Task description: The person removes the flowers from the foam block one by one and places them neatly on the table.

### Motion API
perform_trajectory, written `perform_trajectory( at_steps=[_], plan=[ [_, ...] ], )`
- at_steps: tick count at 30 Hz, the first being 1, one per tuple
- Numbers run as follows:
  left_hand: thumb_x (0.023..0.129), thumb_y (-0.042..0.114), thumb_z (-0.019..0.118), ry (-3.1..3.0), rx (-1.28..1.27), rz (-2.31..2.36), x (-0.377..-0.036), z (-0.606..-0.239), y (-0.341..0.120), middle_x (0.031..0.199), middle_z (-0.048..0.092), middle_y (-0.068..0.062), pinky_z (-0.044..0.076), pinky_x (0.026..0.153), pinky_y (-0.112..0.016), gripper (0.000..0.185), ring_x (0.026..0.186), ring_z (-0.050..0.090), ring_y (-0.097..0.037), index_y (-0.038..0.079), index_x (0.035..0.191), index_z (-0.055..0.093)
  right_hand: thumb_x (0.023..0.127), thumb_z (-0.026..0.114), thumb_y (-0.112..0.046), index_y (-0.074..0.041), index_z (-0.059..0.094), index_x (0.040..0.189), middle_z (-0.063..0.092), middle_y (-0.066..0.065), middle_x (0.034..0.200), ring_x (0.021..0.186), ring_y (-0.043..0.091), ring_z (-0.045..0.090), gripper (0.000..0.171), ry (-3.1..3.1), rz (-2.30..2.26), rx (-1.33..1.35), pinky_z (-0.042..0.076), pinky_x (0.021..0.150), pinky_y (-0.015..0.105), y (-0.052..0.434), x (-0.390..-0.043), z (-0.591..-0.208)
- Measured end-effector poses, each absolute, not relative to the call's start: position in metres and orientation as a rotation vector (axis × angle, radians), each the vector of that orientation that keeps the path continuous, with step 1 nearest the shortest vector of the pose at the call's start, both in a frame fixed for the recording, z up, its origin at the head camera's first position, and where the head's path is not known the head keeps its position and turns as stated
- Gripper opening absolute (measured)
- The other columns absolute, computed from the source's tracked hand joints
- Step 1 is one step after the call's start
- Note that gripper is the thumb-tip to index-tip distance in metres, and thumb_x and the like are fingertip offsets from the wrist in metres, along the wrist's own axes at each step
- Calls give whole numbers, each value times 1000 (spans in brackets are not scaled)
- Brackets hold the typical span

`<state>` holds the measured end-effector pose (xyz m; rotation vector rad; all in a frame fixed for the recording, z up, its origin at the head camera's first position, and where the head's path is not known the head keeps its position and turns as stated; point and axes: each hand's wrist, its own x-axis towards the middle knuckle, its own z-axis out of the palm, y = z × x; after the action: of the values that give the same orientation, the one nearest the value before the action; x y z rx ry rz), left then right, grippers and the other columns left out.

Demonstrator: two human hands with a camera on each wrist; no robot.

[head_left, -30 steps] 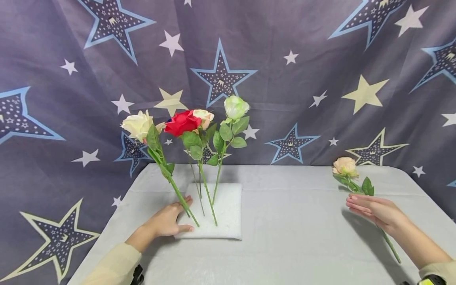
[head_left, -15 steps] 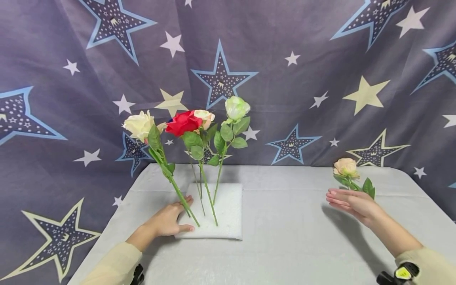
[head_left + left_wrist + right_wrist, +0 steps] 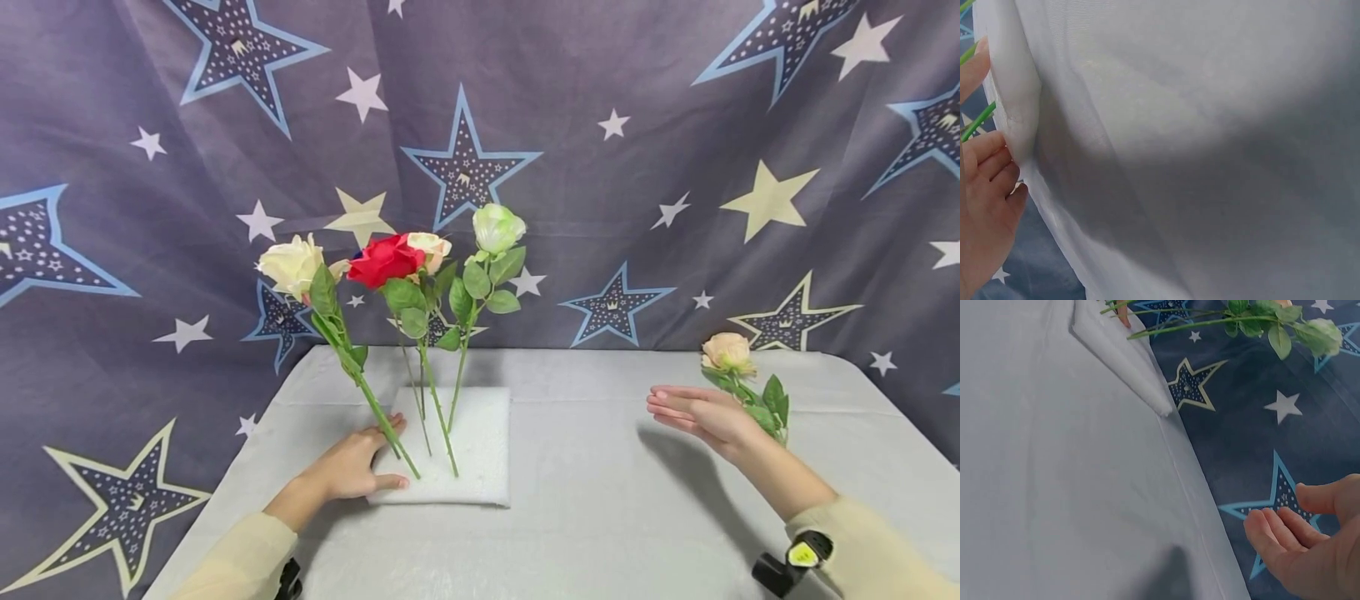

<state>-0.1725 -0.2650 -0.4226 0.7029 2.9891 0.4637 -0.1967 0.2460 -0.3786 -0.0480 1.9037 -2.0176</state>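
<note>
Left hand [image 3: 351, 468] lies flat on the near-left corner of the white foam block [image 3: 472, 450], fingers straight, pressing it to the table [image 3: 600, 517]; grip open, nothing curled round. The left wrist view shows fingertips against the block's edge. Four stems stand in the foam: cream rose [image 3: 291, 262] leaning hard left, its stem crossing just over the left fingers; red rose [image 3: 384, 259] with a pale rose [image 3: 431, 245] close behind; green-white rose [image 3: 497, 226] nearly upright. Mid-table is bare cloth. Right hand [image 3: 701, 414] hovers above the table, palm open, fingers straight and together, holding nothing. Just behind and right of it lies the peach rose [image 3: 726, 352], bloom toward the backdrop, leaves at the wrist; the lower stem is hidden by the forearm. Risks, as I judge them: the leaning cream stem looks shallowly seated and could tip out if the foam shifts or the left hand lifts; the light foam could slide on the cloth; the right sleeve could drag the loose peach rose.
</note>
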Motion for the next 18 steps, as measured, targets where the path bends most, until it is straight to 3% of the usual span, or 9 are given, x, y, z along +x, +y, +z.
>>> perform_trajectory(
  at_steps=[9,18],
  plan=[
    [77,56,71,2999,715,439,-172,-425,-266,148,43,-22,37,113,-54,91,135,44,-41,-2,142,44,97,57,-15,19,19,144,69,1,114,97,2,67,69,1908,-1979,-76,54,98,27,220,-201,-371],
    [78,56,70,3009,740,420,-173,-428,-267,149,43,-20,36,114,-52,90,136,43,-40,-1,143,42,95,56,-8,20,27,141,71,-3,102,93,3,69,61,1884,-2023,-69,56,94,25,194,-203,-363]
  ],
)
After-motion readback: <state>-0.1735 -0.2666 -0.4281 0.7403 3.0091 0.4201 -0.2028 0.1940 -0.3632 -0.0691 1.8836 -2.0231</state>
